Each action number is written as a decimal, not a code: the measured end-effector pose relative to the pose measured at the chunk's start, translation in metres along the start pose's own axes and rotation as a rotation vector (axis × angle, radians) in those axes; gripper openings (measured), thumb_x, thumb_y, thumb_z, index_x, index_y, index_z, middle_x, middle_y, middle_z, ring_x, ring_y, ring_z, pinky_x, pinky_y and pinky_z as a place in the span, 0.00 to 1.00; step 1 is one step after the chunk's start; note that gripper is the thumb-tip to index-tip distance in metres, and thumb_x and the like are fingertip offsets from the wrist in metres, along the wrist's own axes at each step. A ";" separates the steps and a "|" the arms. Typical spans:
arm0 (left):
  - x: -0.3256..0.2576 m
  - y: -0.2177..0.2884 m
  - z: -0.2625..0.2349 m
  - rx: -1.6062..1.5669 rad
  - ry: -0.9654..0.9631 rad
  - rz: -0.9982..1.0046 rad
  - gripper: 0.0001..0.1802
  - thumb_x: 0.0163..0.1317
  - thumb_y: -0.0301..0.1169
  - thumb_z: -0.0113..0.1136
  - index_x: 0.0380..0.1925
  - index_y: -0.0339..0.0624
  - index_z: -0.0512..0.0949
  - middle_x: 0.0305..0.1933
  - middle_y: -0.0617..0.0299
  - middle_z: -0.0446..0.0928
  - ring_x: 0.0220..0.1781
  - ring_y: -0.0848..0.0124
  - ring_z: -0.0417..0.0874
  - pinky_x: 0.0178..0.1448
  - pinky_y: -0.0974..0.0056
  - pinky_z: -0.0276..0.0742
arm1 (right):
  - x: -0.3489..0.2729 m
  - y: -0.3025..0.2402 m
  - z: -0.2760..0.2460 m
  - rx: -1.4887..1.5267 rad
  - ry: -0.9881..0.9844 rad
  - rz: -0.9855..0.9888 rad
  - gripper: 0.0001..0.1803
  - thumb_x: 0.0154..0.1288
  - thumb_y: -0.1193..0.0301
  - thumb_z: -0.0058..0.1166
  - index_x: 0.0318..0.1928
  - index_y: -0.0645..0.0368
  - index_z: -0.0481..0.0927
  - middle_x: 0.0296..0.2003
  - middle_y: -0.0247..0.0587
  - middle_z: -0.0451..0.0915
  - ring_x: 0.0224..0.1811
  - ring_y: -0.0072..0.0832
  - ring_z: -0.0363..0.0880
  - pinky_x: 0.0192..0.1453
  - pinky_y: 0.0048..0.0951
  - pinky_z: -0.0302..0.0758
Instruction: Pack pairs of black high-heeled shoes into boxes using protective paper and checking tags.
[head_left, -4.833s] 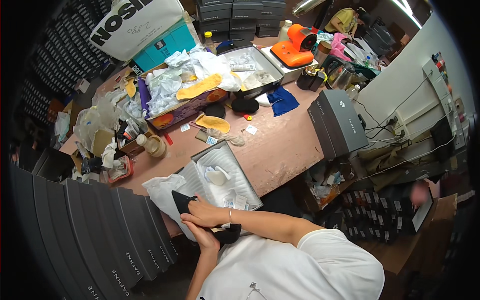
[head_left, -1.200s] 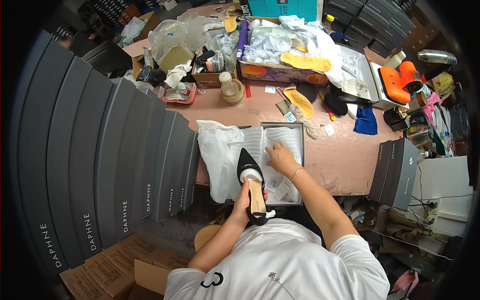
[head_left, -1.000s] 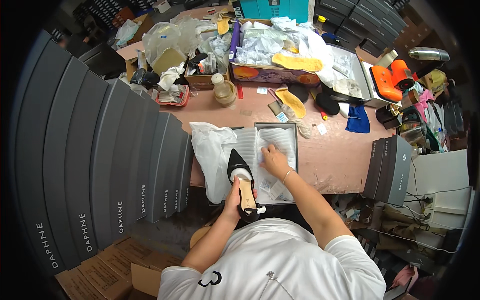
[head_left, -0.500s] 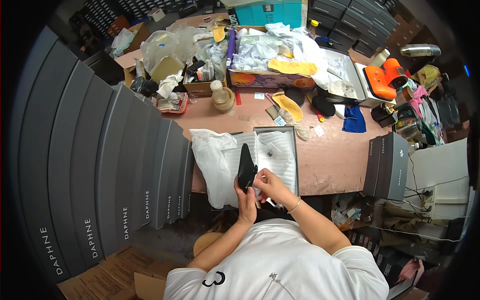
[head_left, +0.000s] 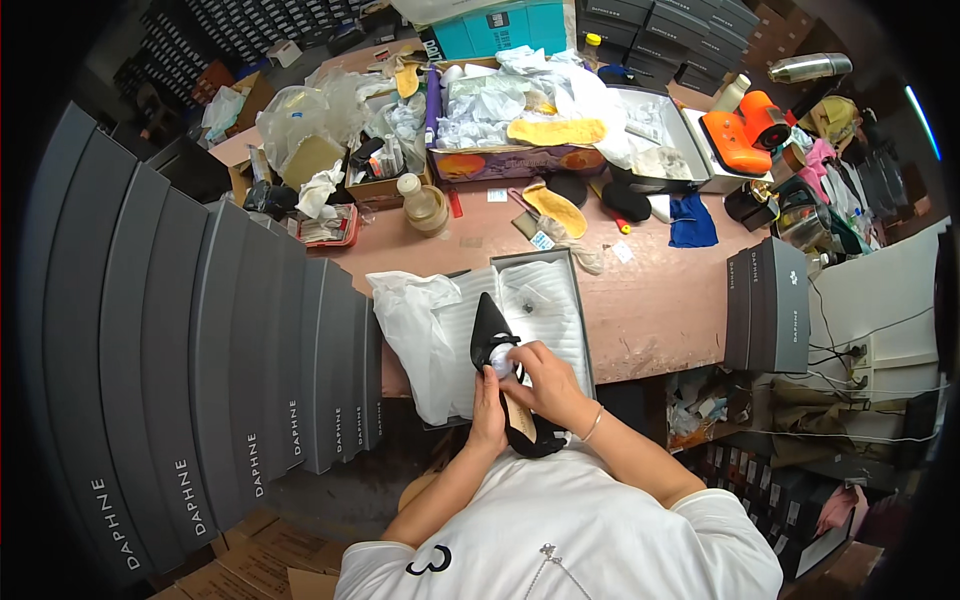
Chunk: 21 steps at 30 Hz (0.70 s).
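Black and pointed, the shoe sits between both hands at the near edge of the table, its toe aimed away from the person and lying over the open grey box. The left hand is wrapped around the shoe's middle from below, steadying it, while the right hand comes over the top with fingers pinched on a small wad of white paper at the shoe's opening; held this way the opening faces up and stays within easy reach. White tissue spills out of the box on its left side, left folded open so the lining is bare. A row of grey boxes stands on edge off the table's left end. Toward the far edge lie yellow insoles, a small bottle and an orange tool, all well apart from the hands.
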<state>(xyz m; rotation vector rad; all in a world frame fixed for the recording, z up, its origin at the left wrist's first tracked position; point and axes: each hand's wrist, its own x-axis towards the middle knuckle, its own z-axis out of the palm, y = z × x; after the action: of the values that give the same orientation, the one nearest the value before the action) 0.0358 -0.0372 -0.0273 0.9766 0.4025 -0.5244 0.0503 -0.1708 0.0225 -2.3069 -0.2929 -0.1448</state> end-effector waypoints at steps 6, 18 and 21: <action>-0.002 0.010 -0.002 -0.127 -0.141 -0.290 0.43 0.64 0.69 0.24 0.51 0.39 0.68 0.41 0.57 0.75 0.41 0.68 0.77 0.45 0.64 0.76 | -0.003 0.009 -0.011 -0.265 -0.297 -0.189 0.29 0.49 0.71 0.61 0.55 0.46 0.75 0.34 0.37 0.74 0.35 0.33 0.77 0.37 0.31 0.77; -0.018 0.013 0.025 -0.148 -0.145 -0.255 0.43 0.64 0.69 0.22 0.46 0.41 0.69 0.34 0.59 0.74 0.35 0.69 0.77 0.39 0.66 0.76 | 0.011 0.022 -0.003 -0.071 0.132 -0.185 0.25 0.48 0.70 0.65 0.50 0.53 0.75 0.47 0.44 0.74 0.54 0.41 0.71 0.57 0.40 0.68; -0.023 0.008 0.021 -0.018 -0.205 -0.172 0.38 0.65 0.67 0.26 0.46 0.43 0.69 0.32 0.60 0.74 0.33 0.69 0.78 0.37 0.65 0.77 | 0.019 0.020 0.010 0.089 0.080 -0.035 0.27 0.52 0.69 0.64 0.55 0.55 0.73 0.56 0.49 0.70 0.57 0.47 0.71 0.59 0.41 0.70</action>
<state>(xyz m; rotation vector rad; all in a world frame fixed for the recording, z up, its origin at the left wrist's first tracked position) 0.0244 -0.0461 0.0012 0.8653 0.3077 -0.7689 0.0742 -0.1729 0.0054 -2.2029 -0.2934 -0.2362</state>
